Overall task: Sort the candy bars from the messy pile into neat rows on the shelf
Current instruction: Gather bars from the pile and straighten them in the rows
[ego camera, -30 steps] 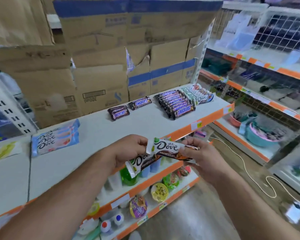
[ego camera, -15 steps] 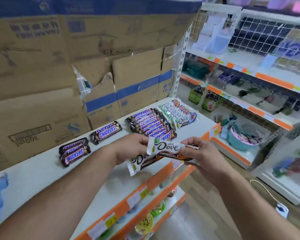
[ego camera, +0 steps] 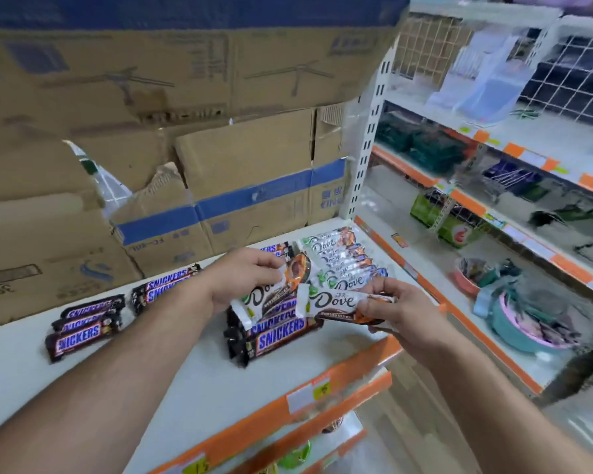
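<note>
My left hand grips a white Dove bar by its upper end, tilted down to the left. A second white Dove bar is pinched in my right hand and held nearly level. Both hover above a row of brown Snickers bars on the white shelf. Just behind lies a neat row of white Dove bars near the shelf's right end. More Snickers bars lie in a group at the left and a pair at the middle.
Stacked cardboard boxes fill the back of the shelf. An orange price strip runs along its front edge, with lower shelves below. To the right stands another shelving unit with baskets and a teal tub.
The view has swung right along the shelf. Both hands carried their Dove bars rightward, from over the bare shelf front to above the Snickers row beside the Dove row. The blue Dove packs have left view.
</note>
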`<state>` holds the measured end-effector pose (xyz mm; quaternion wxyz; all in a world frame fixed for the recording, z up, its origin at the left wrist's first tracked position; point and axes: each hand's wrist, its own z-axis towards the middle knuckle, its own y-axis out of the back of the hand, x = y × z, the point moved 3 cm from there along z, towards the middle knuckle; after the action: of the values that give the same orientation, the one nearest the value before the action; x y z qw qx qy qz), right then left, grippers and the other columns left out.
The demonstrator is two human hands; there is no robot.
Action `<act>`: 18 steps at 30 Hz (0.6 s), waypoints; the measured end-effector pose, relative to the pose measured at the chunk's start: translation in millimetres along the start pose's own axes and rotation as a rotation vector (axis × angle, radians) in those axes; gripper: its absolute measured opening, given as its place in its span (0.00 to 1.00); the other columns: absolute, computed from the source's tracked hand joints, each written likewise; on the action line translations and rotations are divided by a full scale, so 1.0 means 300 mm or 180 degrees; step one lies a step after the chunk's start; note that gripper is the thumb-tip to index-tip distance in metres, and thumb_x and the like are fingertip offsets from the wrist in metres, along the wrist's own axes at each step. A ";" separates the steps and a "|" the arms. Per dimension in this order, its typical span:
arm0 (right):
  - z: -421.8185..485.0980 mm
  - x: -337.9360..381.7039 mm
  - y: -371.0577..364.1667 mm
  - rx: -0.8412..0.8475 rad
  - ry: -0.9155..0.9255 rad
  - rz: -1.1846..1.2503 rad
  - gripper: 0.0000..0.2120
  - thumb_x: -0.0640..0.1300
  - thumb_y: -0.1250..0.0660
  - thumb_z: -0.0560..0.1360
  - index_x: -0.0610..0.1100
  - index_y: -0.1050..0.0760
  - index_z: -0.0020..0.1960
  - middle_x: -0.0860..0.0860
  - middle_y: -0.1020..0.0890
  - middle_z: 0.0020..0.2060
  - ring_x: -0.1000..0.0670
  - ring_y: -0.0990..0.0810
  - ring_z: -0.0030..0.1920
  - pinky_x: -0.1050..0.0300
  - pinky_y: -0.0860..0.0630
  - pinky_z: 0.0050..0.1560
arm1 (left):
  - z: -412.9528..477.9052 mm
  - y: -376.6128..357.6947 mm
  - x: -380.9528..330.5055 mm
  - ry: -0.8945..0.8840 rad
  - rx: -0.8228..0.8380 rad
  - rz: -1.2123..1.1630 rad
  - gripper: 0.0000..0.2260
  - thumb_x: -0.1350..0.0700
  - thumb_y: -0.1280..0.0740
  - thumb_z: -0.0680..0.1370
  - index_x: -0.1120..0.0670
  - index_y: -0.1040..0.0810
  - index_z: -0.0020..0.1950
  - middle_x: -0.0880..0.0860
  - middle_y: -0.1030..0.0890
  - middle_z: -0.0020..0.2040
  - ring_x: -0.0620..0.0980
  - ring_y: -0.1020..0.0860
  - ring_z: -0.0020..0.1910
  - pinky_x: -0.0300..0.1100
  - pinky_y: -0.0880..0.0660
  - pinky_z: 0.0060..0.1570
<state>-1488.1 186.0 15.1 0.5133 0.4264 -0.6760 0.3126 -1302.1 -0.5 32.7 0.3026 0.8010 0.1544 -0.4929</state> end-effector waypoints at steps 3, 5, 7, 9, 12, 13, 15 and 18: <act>0.065 0.020 0.103 0.0137 0.0064 -0.0351 0.08 0.37 0.25 0.70 0.38 0.23 0.46 0.46 0.17 0.35 0.49 0.20 0.35 0.52 0.26 0.40 | 0.012 -0.056 -0.042 0.0102 -0.0227 -0.0005 0.09 0.61 0.31 0.77 0.51 0.20 0.57 0.47 0.20 0.50 0.42 0.24 0.48 0.41 0.32 0.54; 0.105 0.015 0.158 0.0196 0.0047 -0.0634 0.07 0.37 0.26 0.72 0.39 0.22 0.47 0.48 0.16 0.37 0.50 0.18 0.37 0.53 0.24 0.40 | 0.015 -0.101 -0.061 0.0137 -0.0372 -0.0042 0.08 0.61 0.32 0.78 0.49 0.20 0.52 0.48 0.19 0.49 0.45 0.24 0.48 0.38 0.30 0.49; 0.142 -0.004 0.190 0.0274 0.0035 -0.0806 0.06 0.38 0.25 0.72 0.41 0.22 0.46 0.50 0.16 0.39 0.50 0.18 0.38 0.52 0.23 0.41 | 0.011 -0.144 -0.066 0.0214 -0.0506 -0.0132 0.08 0.61 0.32 0.78 0.48 0.21 0.51 0.47 0.19 0.49 0.43 0.24 0.48 0.35 0.30 0.48; 0.173 -0.023 0.203 0.0293 0.0149 -0.1121 0.07 0.38 0.25 0.72 0.44 0.23 0.43 0.51 0.17 0.38 0.56 0.21 0.33 0.59 0.25 0.37 | 0.001 -0.176 -0.063 0.0300 -0.0655 -0.0212 0.09 0.61 0.31 0.77 0.49 0.21 0.54 0.46 0.20 0.51 0.41 0.24 0.49 0.36 0.30 0.51; 0.222 -0.030 0.217 0.0025 0.0589 -0.2000 0.08 0.42 0.25 0.71 0.50 0.23 0.41 0.57 0.19 0.35 0.58 0.23 0.33 0.62 0.28 0.35 | -0.019 -0.213 -0.048 0.0412 -0.0826 -0.0326 0.08 0.61 0.31 0.77 0.48 0.20 0.51 0.46 0.20 0.51 0.43 0.23 0.52 0.37 0.31 0.51; 0.233 -0.028 0.220 -0.0122 0.0734 -0.2281 0.07 0.44 0.25 0.71 0.51 0.23 0.42 0.58 0.20 0.36 0.56 0.22 0.36 0.59 0.27 0.37 | -0.026 -0.224 -0.045 0.0441 -0.0861 -0.0364 0.08 0.61 0.31 0.77 0.48 0.20 0.51 0.46 0.20 0.51 0.43 0.23 0.53 0.36 0.31 0.50; 0.240 -0.024 0.219 -0.0361 0.0996 -0.2654 0.06 0.47 0.26 0.71 0.52 0.22 0.45 0.57 0.20 0.39 0.52 0.22 0.43 0.55 0.26 0.42 | -0.038 -0.249 -0.043 0.0506 -0.0875 -0.0360 0.08 0.61 0.31 0.77 0.50 0.20 0.53 0.46 0.20 0.52 0.43 0.23 0.54 0.35 0.31 0.49; 0.242 -0.025 0.208 -0.0578 0.1427 -0.3262 0.08 0.51 0.28 0.71 0.50 0.23 0.48 0.53 0.24 0.44 0.48 0.25 0.51 0.53 0.28 0.43 | -0.050 -0.278 -0.045 0.0580 -0.0850 -0.0365 0.07 0.61 0.31 0.77 0.48 0.20 0.50 0.45 0.20 0.50 0.44 0.24 0.53 0.36 0.31 0.50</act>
<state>-1574.3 153.1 -11.3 0.7650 0.5774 -0.2813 0.0470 -1343.5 74.0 22.0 0.3624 0.7849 0.2907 -0.4099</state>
